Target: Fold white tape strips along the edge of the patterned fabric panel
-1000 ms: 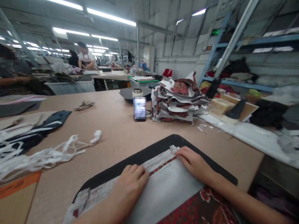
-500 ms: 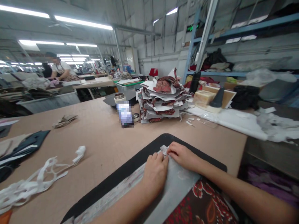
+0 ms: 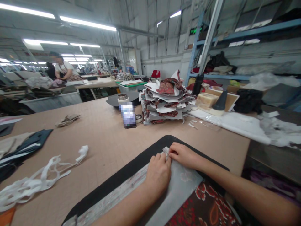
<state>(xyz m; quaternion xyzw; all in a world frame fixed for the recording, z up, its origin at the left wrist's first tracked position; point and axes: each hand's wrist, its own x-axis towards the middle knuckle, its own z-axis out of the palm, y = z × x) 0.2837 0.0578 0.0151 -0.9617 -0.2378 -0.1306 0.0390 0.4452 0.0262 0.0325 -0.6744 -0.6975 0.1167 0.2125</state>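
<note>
My left hand (image 3: 158,172) rests with bent fingers on the far end of a floral fabric piece. Its fingertips are pressed together against the cloth's edge. Beside it my right hand (image 3: 183,156) pinches the same far corner between thumb and forefinger. The two hands meet there, and their fingertips partly hide the cloth. A pale grey backing (image 3: 181,186) faces up on the fabric, while its dark red and brown floral side (image 3: 207,204) shows at the lower right. A black board with rounded corners (image 3: 122,179) lies underneath.
Beyond the board stand a tall stack of floral pieces and paper (image 3: 164,106), a phone (image 3: 128,115) and a bottle (image 3: 122,98). White strips (image 3: 42,180) and dark folded cloth (image 3: 25,147) lie at the left. The table's right edge (image 3: 245,153) drops off nearby. Another person (image 3: 64,70) works far back.
The whole view has shifted slightly to the right. Both hands stay at the same far corner of the fabric, with almost no movement of the fingers.
</note>
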